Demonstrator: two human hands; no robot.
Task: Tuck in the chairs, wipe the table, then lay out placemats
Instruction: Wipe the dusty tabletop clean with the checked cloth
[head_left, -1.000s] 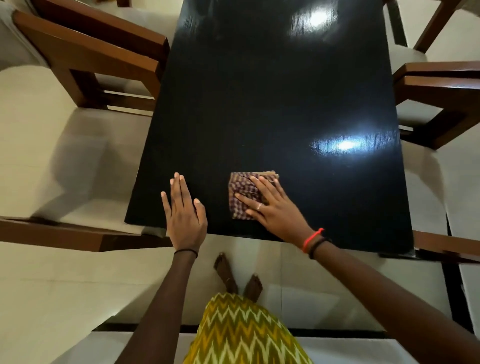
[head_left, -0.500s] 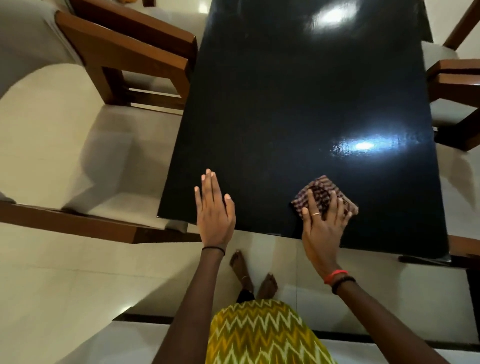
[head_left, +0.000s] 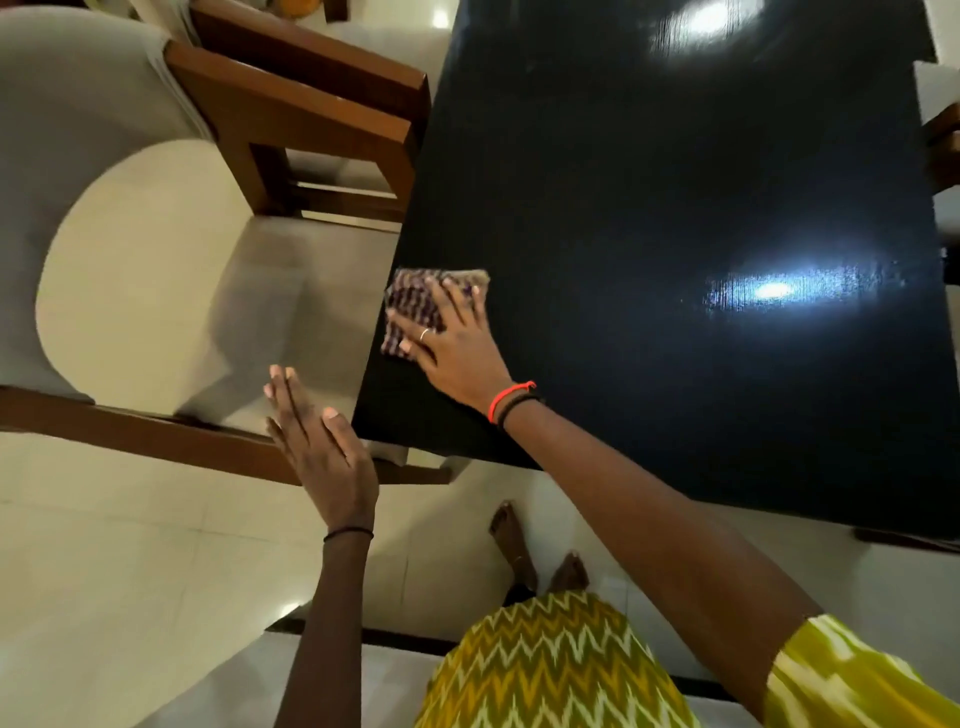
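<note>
A glossy black table fills the right of the view. A folded checked cloth lies at the table's left edge, near its front left corner. My right hand presses flat on the cloth with fingers spread. My left hand is off the table, fingers straight, hovering just left of the front left corner over a chair's wooden rail. A cream-seated wooden chair sits at the table's left side, partly under it.
A second wooden chair stands further back on the left, pushed against the table. Another chair's edge shows at the far right. My bare feet stand on the pale tiled floor below the table's near edge.
My right hand has slid the cloth from the near right part of the table to its left edge. My left hand has come off the tabletop and now hangs beside the corner.
</note>
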